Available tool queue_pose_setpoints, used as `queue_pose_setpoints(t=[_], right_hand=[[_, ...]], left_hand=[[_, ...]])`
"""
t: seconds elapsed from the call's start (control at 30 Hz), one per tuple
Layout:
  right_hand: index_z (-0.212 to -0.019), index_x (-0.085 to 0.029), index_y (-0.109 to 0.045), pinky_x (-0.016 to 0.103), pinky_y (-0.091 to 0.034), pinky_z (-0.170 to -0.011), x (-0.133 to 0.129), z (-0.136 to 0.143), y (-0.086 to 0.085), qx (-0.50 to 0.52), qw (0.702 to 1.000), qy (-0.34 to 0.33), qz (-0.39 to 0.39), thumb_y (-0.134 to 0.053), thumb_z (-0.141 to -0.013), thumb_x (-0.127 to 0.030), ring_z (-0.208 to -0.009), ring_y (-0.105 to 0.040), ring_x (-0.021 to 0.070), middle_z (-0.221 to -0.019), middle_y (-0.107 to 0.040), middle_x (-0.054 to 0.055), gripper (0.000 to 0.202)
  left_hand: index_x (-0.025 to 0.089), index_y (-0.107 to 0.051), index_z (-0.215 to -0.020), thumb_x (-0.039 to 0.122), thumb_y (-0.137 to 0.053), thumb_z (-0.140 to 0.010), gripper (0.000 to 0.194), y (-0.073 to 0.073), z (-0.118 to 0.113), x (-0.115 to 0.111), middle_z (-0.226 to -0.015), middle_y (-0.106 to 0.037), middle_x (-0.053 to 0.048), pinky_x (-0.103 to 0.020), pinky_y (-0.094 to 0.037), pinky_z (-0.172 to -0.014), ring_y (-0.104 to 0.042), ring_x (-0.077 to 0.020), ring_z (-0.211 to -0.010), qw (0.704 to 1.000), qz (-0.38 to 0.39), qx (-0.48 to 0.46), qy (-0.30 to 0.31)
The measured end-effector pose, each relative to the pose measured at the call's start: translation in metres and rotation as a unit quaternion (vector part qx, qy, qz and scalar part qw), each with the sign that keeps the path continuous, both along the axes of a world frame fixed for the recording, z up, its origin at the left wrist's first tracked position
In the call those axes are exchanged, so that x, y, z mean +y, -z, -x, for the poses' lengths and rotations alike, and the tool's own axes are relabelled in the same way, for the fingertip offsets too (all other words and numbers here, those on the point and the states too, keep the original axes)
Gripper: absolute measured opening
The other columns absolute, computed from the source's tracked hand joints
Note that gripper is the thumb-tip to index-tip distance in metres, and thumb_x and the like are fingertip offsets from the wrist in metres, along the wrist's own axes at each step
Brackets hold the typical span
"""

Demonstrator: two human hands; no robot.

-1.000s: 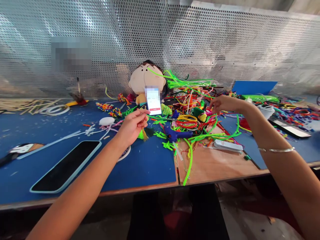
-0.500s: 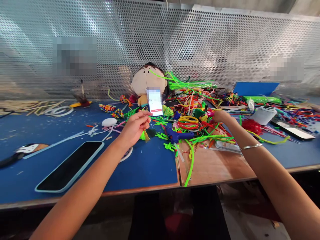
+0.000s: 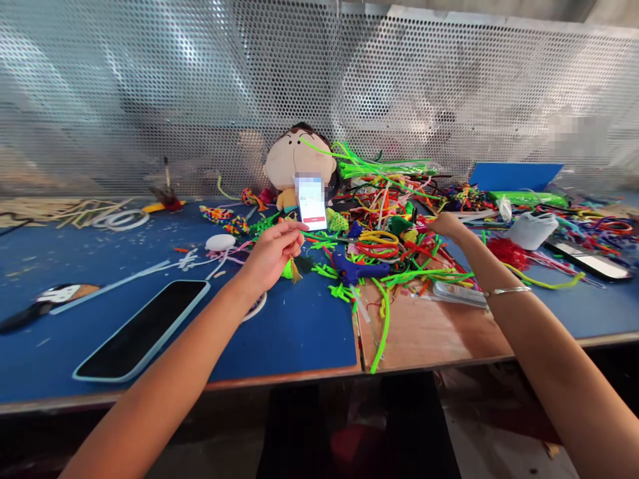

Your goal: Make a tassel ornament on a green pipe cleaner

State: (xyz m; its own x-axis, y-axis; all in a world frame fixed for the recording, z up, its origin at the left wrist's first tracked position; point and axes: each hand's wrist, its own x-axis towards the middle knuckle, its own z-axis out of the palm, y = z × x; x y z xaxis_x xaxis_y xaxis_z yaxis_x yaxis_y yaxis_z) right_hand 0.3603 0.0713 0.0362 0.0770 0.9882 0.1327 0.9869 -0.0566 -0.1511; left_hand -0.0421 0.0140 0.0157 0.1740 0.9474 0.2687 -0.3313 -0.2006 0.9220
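My left hand [image 3: 273, 256] is closed in a pinch in front of the lit phone [image 3: 312, 206], which leans on a plush doll [image 3: 299, 159]. A small green piece with a yellow tassel [image 3: 293, 269] hangs below its fingers. My right hand [image 3: 445, 226] reaches into the right side of a pile of coloured pipe cleaners [image 3: 382, 247], near a pink and red item [image 3: 422, 225]; its fingertips are hard to make out. Between the hands lies a blue glue gun [image 3: 357, 268] among green strands.
A dark phone [image 3: 144, 329] in a light blue case lies at the left, near a black-handled tool [image 3: 30, 316]. At the right are a white glove [image 3: 533, 229] and another phone [image 3: 589, 258]. A perforated metal screen [image 3: 200, 86] stands behind.
The view has shifted slightly, so the tabletop items sit a little farther right. Both hands keep nearly the same places and poses.
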Motion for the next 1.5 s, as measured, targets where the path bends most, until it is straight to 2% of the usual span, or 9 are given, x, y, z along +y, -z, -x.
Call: queue_pose_setpoints(t=[0.1, 0.17, 0.27, 0.33, 0.4, 0.63, 0.8, 1.07, 1.5], right_hand=[[-0.068, -0.018, -0.052, 0.028, -0.045, -0.056, -0.014, 0.004, -0.017, 0.131, 0.99, 0.016, -0.042, -0.043, -0.077, -0.031, -0.06, -0.056, 0.0169, -0.062, -0.057, 0.006, 0.019], [-0.07, -0.019, -0.049, 0.026, -0.05, -0.064, -0.026, 0.012, -0.029, 0.216, 0.975, -0.022, -0.048, -0.043, -0.078, -0.035, -0.066, -0.06, 0.0142, -0.073, -0.061, 0.005, 0.018], [-0.069, -0.02, -0.046, 0.027, -0.051, -0.074, -0.044, 0.031, -0.046, 0.359, 0.926, -0.101, -0.055, -0.051, -0.075, -0.035, -0.073, -0.062, 0.0125, -0.076, -0.06, 0.002, 0.017], [-0.07, -0.019, -0.048, 0.027, -0.051, -0.074, -0.055, 0.048, -0.054, 0.518, 0.839, -0.163, -0.022, -0.059, -0.071, -0.026, -0.069, -0.061, 0.0112, -0.074, -0.06, 0.001, 0.014], [-0.071, -0.018, -0.049, 0.024, -0.049, -0.066, -0.065, 0.067, -0.059, 0.593, 0.775, -0.217, 0.017, -0.063, -0.069, -0.019, -0.063, -0.059, 0.0093, -0.068, -0.058, -0.001, 0.015], [-0.072, -0.016, -0.052, 0.018, -0.037, -0.049, -0.092, 0.131, -0.055, 0.631, 0.666, -0.379, 0.122, -0.064, -0.072, -0.017, -0.044, -0.04, 0.0013, -0.063, -0.059, -0.003, 0.012], [-0.067, -0.017, -0.05, 0.018, -0.027, -0.044, -0.106, 0.158, -0.044, 0.656, 0.614, -0.403, 0.172, -0.061, -0.074, -0.016, -0.044, -0.029, 0.003, -0.05, -0.042, -0.007, 0.013], [-0.07, -0.017, -0.053, 0.016, -0.02, -0.04, -0.121, 0.172, -0.029, 0.7, 0.583, -0.367, 0.19, -0.056, -0.075, -0.011, -0.043, -0.021, 0.0033, -0.049, -0.03, -0.009, 0.009], [-0.071, -0.019, -0.055, 0.02, -0.015, -0.037, -0.132, 0.184, -0.009, 0.689, 0.604, -0.355, 0.184, -0.063, -0.077, -0.02, -0.038, -0.018, 0.0031, -0.045, -0.027, -0.011, 0.01]], left_hand=[[0.013, -0.069, -0.079, 0.01, -0.058, -0.074, 0.012, 0.0, -0.001, -0.001, -0.064, -0.053, -0.001, -0.017, -0.029, -0.045, -0.036, -0.0039, -0.049, 1.0, -0.001, 0.003, -0.001], [0.012, -0.069, -0.079, 0.011, -0.058, -0.075, 0.011, -0.001, -0.002, -0.003, -0.064, -0.051, -0.001, -0.016, -0.028, -0.046, -0.037, -0.0038, -0.05, 1.0, 0.002, 0.005, 0.002], [0.012, -0.068, -0.081, 0.013, -0.058, -0.077, 0.01, -0.003, -0.003, -0.007, -0.06, -0.043, 0.002, -0.016, -0.029, -0.047, -0.035, -0.0036, -0.05, 1.0, 0.004, 0.006, 0.017], [0.012, -0.067, -0.083, 0.015, -0.058, -0.079, 0.01, -0.004, -0.004, -0.01, -0.059, -0.042, 0.003, -0.016, -0.03, -0.048, -0.034, -0.0038, -0.05, 1.0, 0.006, 0.005, 0.023], [0.012, -0.067, -0.084, 0.016, -0.059, -0.08, 0.01, -0.005, -0.006, -0.012, -0.058, -0.041, 0.003, -0.016, -0.031, -0.048, -0.034, -0.0041, -0.05, 1.0, 0.012, 0.001, 0.028], [0.011, -0.067, -0.081, 0.015, -0.069, -0.074, 0.008, -0.009, -0.01, -0.021, -0.057, -0.049, 0.002, -0.016, -0.031, -0.047, -0.042, -0.0041, -0.052, 0.995, 0.037, -0.055, 0.072], [0.012, -0.068, -0.08, 0.011, -0.068, -0.074, 0.006, -0.014, -0.012, -0.029, -0.058, -0.054, 0.001, -0.016, -0.031, -0.048, -0.044, -0.0034, -0.05, 0.99, 0.05, -0.078, 0.102], [0.014, -0.065, -0.085, 0.006, -0.063, -0.073, 0.015, -0.017, -0.017, -0.044, -0.07, -0.068, -0.004, -0.018, -0.03, -0.045, -0.04, -0.0013, -0.042, 0.984, 0.058, -0.058, 0.157], [0.019, -0.065, -0.089, 0.016, -0.076, -0.066, 0.026, -0.008, -0.021, -0.051, -0.085, -0.071, 0.001, -0.018, -0.039, -0.037, -0.052, -0.0036, -0.037, 0.971, 0.062, -0.01, 0.23]])
